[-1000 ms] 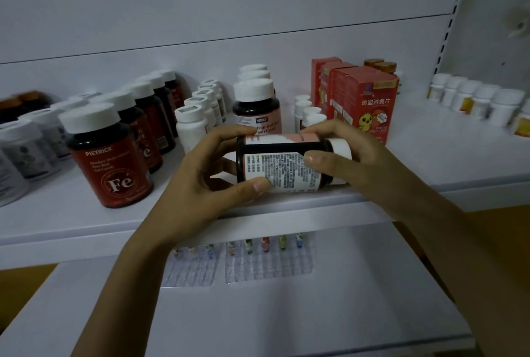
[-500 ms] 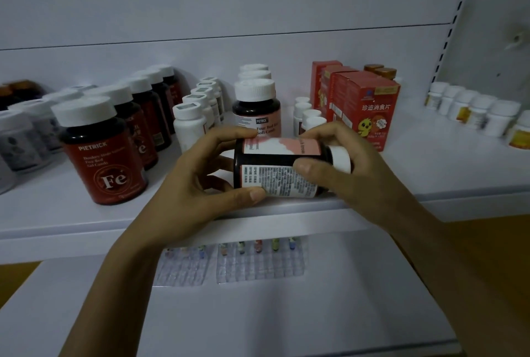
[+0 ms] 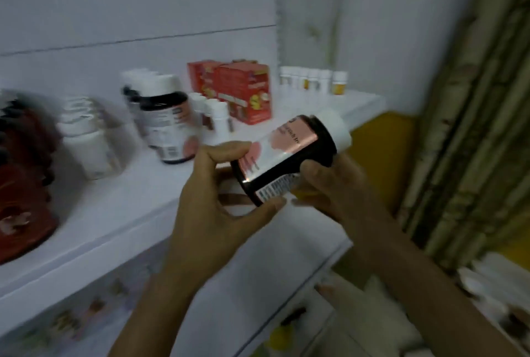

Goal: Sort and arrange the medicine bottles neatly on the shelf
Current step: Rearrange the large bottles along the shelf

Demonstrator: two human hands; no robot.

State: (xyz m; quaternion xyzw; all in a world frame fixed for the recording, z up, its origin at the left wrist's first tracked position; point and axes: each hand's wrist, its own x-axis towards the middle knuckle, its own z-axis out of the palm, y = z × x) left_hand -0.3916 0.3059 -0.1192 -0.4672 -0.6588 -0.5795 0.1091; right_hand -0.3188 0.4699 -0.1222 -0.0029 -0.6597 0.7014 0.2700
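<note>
White shelving fills the left half of the frame, smeared by motion, with a pale patterned curtain down the right. The task's thing, a dark round bottle with a pink-and-white label and a white cap, is off the white upper shelf. It is held in the air just in front of the shelf's front edge at centre frame, tilted with the cap toward the upper right. I have both hands on it. The left grip curls thumb and fingers round the base, and the right grip cups the body below the cap, thumb pressed on its side. The cap is on, and I cannot see the contents through the dark wall.

Up and to the left of it, a matching dark bottle with a white cap stands on the shelf, with what look like more behind. Near that are small white bottles, then closed red cartons, and a row of little white bottles above centre. Larger white bottles and red-labelled dark bottles run to the left edge.

My worry is that the bottle hangs clear of the shelf, so one slack finger on the glossy label could drop it to the lower shelf. Setting it down fast could also knock its twin and topple that packed row.
</note>
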